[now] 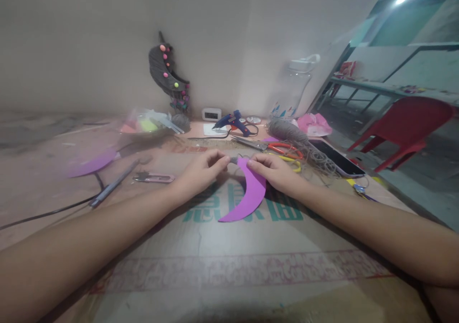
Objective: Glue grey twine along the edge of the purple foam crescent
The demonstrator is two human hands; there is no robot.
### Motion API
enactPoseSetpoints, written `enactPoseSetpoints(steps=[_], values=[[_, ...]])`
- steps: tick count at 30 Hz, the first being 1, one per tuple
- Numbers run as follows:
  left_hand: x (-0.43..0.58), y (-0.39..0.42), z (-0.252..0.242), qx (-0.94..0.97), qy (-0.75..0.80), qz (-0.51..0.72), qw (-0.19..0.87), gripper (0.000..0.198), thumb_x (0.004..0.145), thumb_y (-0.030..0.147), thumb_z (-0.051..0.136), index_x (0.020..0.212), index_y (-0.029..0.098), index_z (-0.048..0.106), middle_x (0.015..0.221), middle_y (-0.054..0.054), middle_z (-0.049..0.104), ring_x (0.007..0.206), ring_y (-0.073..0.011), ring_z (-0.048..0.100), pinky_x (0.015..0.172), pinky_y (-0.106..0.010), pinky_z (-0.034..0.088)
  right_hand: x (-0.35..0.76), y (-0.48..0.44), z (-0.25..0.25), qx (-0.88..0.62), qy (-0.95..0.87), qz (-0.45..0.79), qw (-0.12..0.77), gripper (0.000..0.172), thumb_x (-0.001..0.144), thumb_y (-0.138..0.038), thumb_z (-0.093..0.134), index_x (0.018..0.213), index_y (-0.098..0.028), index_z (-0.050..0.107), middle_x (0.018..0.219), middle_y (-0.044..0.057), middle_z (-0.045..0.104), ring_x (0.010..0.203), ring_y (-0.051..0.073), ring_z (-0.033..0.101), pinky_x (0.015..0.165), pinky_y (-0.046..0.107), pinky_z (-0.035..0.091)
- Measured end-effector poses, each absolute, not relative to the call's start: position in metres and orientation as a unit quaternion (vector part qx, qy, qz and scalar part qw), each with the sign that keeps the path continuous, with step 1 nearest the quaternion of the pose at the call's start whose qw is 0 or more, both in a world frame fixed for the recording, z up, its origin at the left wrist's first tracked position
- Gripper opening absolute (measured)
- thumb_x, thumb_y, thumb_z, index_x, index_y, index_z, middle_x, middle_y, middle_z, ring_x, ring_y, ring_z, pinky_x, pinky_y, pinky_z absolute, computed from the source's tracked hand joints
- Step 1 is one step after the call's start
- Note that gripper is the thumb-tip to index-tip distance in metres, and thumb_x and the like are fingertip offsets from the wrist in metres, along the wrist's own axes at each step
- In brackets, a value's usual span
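Observation:
A purple crescent cut from a flat sheet (256,191) hangs over the cardboard, its lower tip pointing left. My right hand (276,170) pinches it near its upper end, thumb in front. Beside that end, my left hand (211,167) is closed, thumb against fingers, on a short bit of grey yarn (234,160) that reaches the crescent's top. How the yarn meets the crescent is too small to tell. A loose ball of grey yarn (287,131) lies behind my right hand, with tangled strands trailing right.
Orange-handled scissors (283,148), a blue glue gun (234,121) and a small clock (211,114) lie behind my hands. Thread snips (153,177) and a grey stick (114,184) are at left. A phone (337,158) and bottle (292,89) stand right. A decorated grey crescent (159,72) hangs on the wall.

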State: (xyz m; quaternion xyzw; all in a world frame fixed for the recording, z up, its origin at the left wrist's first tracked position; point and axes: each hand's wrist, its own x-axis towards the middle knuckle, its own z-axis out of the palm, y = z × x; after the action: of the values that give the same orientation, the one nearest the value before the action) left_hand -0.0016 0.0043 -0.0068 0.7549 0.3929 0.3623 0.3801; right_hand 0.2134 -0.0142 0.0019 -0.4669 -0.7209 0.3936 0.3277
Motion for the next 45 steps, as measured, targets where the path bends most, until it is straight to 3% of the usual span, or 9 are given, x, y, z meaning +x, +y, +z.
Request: enactPoseSetpoints(steps=[5, 11, 16, 19, 23, 28, 34, 39, 45], values=[[-0.001, 0.003, -0.006, 0.758, 0.378, 0.354, 0.397, 0.028, 0.088, 0.043, 0.050, 0.083, 0.016, 0.056, 0.074, -0.001, 0.060, 0.067, -0.0131, 0.056, 0.065, -0.025, 0.044, 0.212, -0.014, 0.002, -0.467, -0.737, 0.372, 0.318, 0.037, 0.086, -0.047, 0.050, 0.065, -0.018, 0.047, 0.059, -0.004, 0.043, 0.054, 0.009, 0.041, 0.049, 0.022, 0.032], [0.000, 0.001, -0.006, 0.764, 0.377, 0.326, 0.410, 0.027, 0.087, 0.040, 0.051, 0.083, 0.015, 0.057, 0.072, -0.002, 0.062, 0.065, -0.0131, 0.056, 0.063, -0.026, 0.043, 0.213, -0.015, 0.002, -0.451, -0.731, 0.271, 0.435, 0.018, 0.086, -0.034, 0.054, 0.095, -0.019, 0.057, 0.080, 0.001, 0.058, 0.068, 0.013, 0.053, 0.060, 0.026, 0.042], [0.000, 0.002, -0.007, 0.769, 0.357, 0.318, 0.426, 0.025, 0.087, 0.039, 0.051, 0.085, 0.015, 0.058, 0.071, -0.002, 0.062, 0.064, -0.0127, 0.055, 0.062, -0.026, 0.043, 0.214, -0.018, 0.005, -0.399, -0.793, 0.190, 0.420, 0.019, 0.087, -0.023, 0.051, 0.100, -0.022, 0.065, 0.106, 0.006, 0.062, 0.099, 0.019, 0.056, 0.081, 0.032, 0.044], [0.000, 0.002, -0.006, 0.757, 0.358, 0.325, 0.440, 0.025, 0.086, 0.040, 0.052, 0.083, 0.015, 0.057, 0.069, -0.001, 0.060, 0.062, -0.0120, 0.054, 0.060, -0.025, 0.042, 0.214, -0.018, 0.006, -0.427, -0.760, 0.237, 0.429, 0.020, 0.090, -0.030, 0.047, 0.100, -0.020, 0.061, 0.092, 0.005, 0.062, 0.084, 0.017, 0.058, 0.072, 0.030, 0.045], [-0.001, 0.003, -0.005, 0.730, 0.387, 0.362, 0.432, 0.027, 0.086, 0.042, 0.052, 0.080, 0.016, 0.054, 0.066, 0.002, 0.055, 0.057, -0.0101, 0.050, 0.055, -0.022, 0.040, 0.214, -0.016, 0.004, -0.461, -0.727, 0.296, 0.414, 0.026, 0.087, -0.042, 0.050, 0.079, -0.018, 0.055, 0.069, 0.000, 0.053, 0.063, 0.013, 0.050, 0.056, 0.025, 0.040], [0.000, 0.007, -0.006, 0.691, 0.394, 0.407, 0.449, 0.026, 0.085, 0.043, 0.053, 0.085, 0.017, 0.052, 0.067, 0.004, 0.049, 0.050, -0.0071, 0.043, 0.045, -0.019, 0.034, 0.214, -0.015, 0.007, -0.495, -0.705, 0.362, 0.356, 0.030, 0.081, -0.045, 0.059, 0.076, -0.015, 0.060, 0.063, -0.001, 0.054, 0.055, 0.011, 0.047, 0.050, 0.024, 0.036], [-0.001, 0.008, -0.008, 0.659, 0.408, 0.457, 0.436, 0.036, 0.088, 0.053, 0.045, 0.077, 0.018, 0.047, 0.060, 0.005, 0.044, 0.048, -0.0074, 0.042, 0.044, -0.018, 0.032, 0.226, -0.013, 0.022, -0.438, -0.762, 0.034, 0.476, 0.017, 0.087, -0.027, 0.055, 0.087, -0.019, 0.070, 0.077, 0.002, 0.058, 0.072, 0.014, 0.054, 0.064, 0.026, 0.044], [-0.002, 0.006, -0.008, 0.672, 0.380, 0.417, 0.479, 0.049, 0.090, 0.057, 0.036, 0.075, 0.015, 0.056, 0.061, 0.001, 0.048, 0.054, -0.0097, 0.045, 0.048, -0.020, 0.033, 0.237, -0.007, 0.010, -0.297, -0.859, -0.200, 0.366, 0.028, 0.087, -0.015, 0.051, 0.107, -0.025, 0.069, 0.079, 0.003, 0.058, 0.071, 0.013, 0.054, 0.061, 0.024, 0.044], [-0.001, 0.006, -0.005, 0.711, 0.397, 0.371, 0.446, 0.040, 0.088, 0.051, 0.045, 0.068, 0.017, 0.049, 0.055, 0.004, 0.043, 0.049, -0.0088, 0.038, 0.044, -0.020, 0.027, 0.238, -0.004, -0.002, -0.268, -0.875, -0.253, 0.314, 0.031, 0.089, -0.014, 0.049, 0.112, -0.025, 0.066, 0.079, 0.003, 0.058, 0.069, 0.012, 0.052, 0.060, 0.024, 0.043]])
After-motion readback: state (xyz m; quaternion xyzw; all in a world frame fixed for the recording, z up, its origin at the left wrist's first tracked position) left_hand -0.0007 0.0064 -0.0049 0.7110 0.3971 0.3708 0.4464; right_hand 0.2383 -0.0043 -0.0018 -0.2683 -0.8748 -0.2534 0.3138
